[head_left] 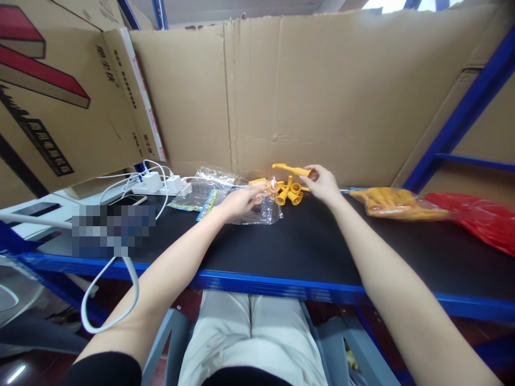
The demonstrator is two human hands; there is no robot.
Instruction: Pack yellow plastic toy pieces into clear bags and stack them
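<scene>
My right hand (324, 184) pinches one end of a long yellow plastic piece (290, 169), held just above a small heap of yellow trumpet-shaped plastic pieces (290, 193) on the black worktop (306, 246). My left hand (241, 201) reaches to the left of the heap, fingers closed on the mouth of a clear plastic bag (263, 206) that lies on the worktop; a yellow piece shows at its fingertips.
A cardboard wall (322, 91) backs the worktop. Right lie a clear bag of yellow pieces (396, 203) and a red bag (478, 217). Left are small printed packets (197, 198), white chargers (161, 184) with cables, and a phone (129, 200). A blue shelf edge (273, 284) runs along the front.
</scene>
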